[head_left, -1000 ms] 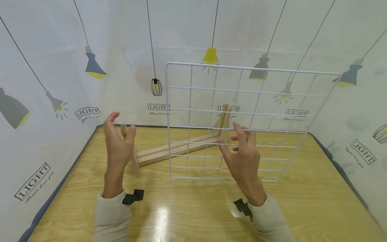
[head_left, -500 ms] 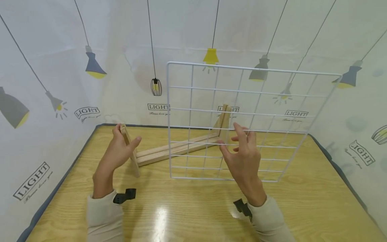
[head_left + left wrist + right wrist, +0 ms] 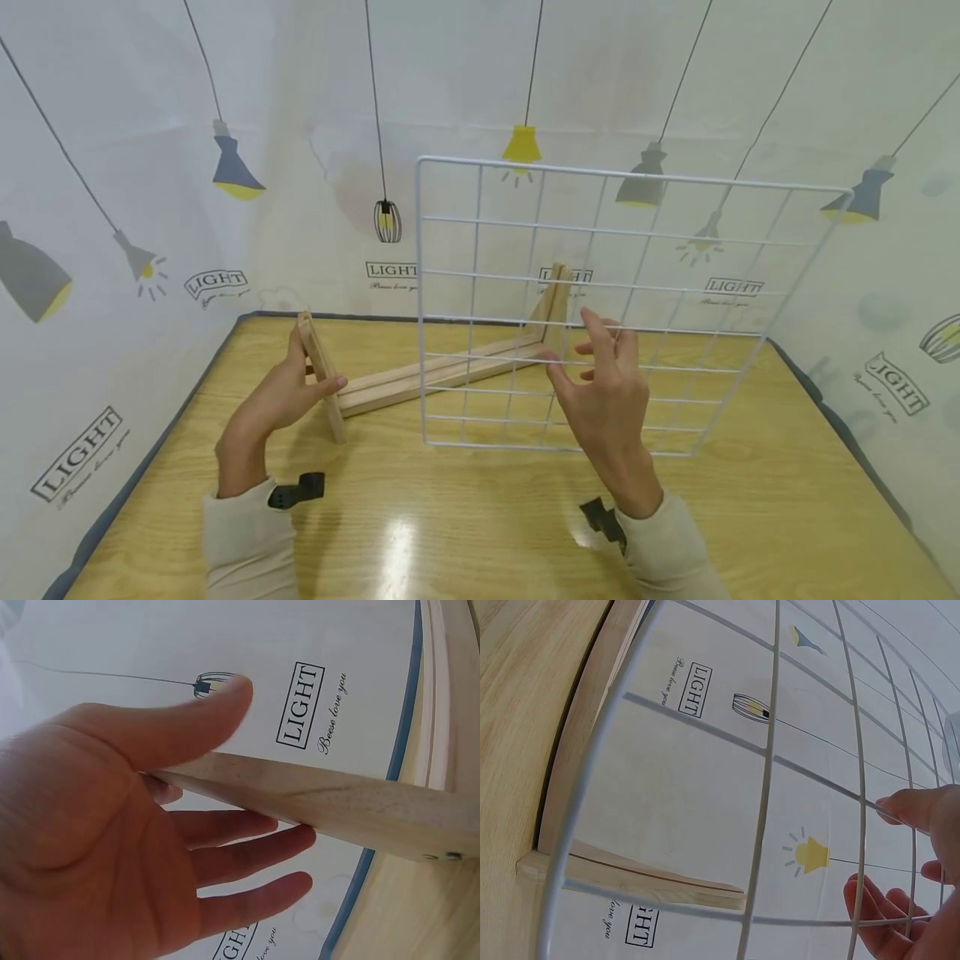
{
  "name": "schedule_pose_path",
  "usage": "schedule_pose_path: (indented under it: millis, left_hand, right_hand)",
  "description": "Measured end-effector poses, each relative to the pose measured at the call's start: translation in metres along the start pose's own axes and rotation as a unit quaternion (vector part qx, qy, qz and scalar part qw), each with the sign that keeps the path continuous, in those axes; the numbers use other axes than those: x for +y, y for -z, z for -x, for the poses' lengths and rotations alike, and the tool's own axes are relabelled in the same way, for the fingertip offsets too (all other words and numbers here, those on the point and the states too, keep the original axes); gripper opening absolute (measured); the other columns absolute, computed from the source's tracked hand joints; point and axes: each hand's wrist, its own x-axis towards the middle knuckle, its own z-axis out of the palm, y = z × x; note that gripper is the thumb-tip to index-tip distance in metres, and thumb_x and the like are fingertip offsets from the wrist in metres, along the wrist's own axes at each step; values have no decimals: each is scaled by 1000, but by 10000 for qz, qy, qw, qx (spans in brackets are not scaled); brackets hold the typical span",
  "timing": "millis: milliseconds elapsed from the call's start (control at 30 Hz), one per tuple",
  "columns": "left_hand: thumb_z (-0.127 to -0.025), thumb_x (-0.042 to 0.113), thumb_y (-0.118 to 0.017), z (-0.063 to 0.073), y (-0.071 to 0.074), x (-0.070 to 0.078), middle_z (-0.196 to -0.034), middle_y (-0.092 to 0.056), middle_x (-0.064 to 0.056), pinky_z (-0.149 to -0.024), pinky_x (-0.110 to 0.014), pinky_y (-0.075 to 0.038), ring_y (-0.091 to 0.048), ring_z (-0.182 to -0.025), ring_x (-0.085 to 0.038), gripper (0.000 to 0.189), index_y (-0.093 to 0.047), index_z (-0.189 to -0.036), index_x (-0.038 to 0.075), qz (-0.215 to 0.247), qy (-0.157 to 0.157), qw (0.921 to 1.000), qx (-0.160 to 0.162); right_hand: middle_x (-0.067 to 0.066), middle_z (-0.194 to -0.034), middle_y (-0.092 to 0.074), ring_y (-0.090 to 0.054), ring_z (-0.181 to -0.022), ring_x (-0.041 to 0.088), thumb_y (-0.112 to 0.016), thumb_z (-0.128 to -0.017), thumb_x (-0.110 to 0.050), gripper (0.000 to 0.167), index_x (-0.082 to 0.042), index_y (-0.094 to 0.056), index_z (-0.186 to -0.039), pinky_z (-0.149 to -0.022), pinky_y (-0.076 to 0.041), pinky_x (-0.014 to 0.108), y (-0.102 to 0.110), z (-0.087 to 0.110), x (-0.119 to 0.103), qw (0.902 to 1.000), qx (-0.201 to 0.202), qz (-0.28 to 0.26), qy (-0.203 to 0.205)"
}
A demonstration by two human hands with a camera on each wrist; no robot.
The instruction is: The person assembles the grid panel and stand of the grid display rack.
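Note:
A wooden stand, with a long grooved beam [image 3: 390,395] and an upright at each end, rests on the table. My left hand [image 3: 273,396] holds its near left upright [image 3: 330,802], thumb on one side and fingers against the other. Between me and the stand, a white wire grid panel [image 3: 421,250] is held upright, leaning slightly. My right hand [image 3: 611,396] grips its wires around the lower middle, thumb and fingers curled at the mesh in the right wrist view. Through the grid the stand's far right upright [image 3: 557,292] shows. Whether the panel's bottom edge touches the table, I cannot tell.
The wood-grain table [image 3: 487,525] runs back to white sheeting [image 3: 300,100] printed with lamps, which surrounds it on three sides. A dark blue strip lines the table's edges. Black wrist camera mounts sit at both cuffs.
My left hand has come down and turned inward, closing round the stand's left upright. My right hand keeps its hold, and the grid panel has stayed almost still.

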Motion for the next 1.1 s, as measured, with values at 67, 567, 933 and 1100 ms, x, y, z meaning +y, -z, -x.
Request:
schedule_pose_path:
  millis: [67, 567, 933, 1100]
  left_hand:
    - [-103, 24, -55, -1, -1, 0, -151, -21, -44, -107, -68, -32, -28, -138, -57, 100, 31, -150, 7, -25, -42, 10000, 33]
    - [-104, 10, -47, -11, -14, 2, -146, -32, -43, -102, -63, -42, -38, -133, -54, 78, 11, -153, -8, -148, -13, 9993, 342]
    - [-103, 11, -45, -23, -24, 9, -127, -49, -44, -67, -36, -53, -64, -94, -38, 75, 7, -155, -5, -49, -5, 9993, 370]
    - [-103, 12, -45, -25, -28, 8, -112, -55, -37, -58, -31, -46, -59, -74, -26, 75, 6, -155, -5, -55, -78, 9994, 340]
  right_hand:
    - [29, -108, -57, -70, -76, 32, -87, -75, -16, 64, -1, -57, -130, -46, -56, 37, 0, 0, 0, 10000, -6, -11, -3]
    - [29, -108, -57, -70, -75, 33, -86, -74, -14, 64, -2, -57, -130, -46, -56, 39, 0, 0, 0, 10000, -58, 1, -17]
    - [29, -107, -58, -71, -75, 33, -83, -77, -14, 59, -3, -57, -129, -46, -56, 39, 0, 0, 1, 10000, -2, 26, -54]
    - [29, -106, -57, -70, -75, 33, -85, -76, -14, 61, -2, -57, -129, -46, -56, 39, 0, 0, 2, 9999, 9, 67, -88]
